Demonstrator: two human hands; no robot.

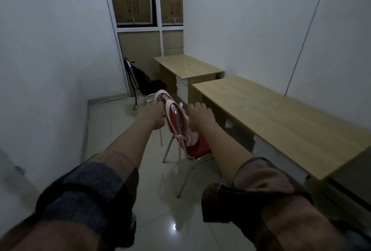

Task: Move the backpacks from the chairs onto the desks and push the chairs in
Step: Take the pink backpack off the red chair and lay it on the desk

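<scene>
Both arms reach forward over the red-cushioned, chrome-framed chair, where a pale pink fabric backpack hangs, its straps looped over the backrest and its body slumped onto the seat. The left hand curls around a pink strap at the backrest's top; the right hand sits on the bag's far side with fingers bent, though whether it pinches fabric I cannot tell. The long light-wood desk lies just to the right, nearer the right hand (so the bag must rise clear of the backrest, then swing rightward).
</scene>
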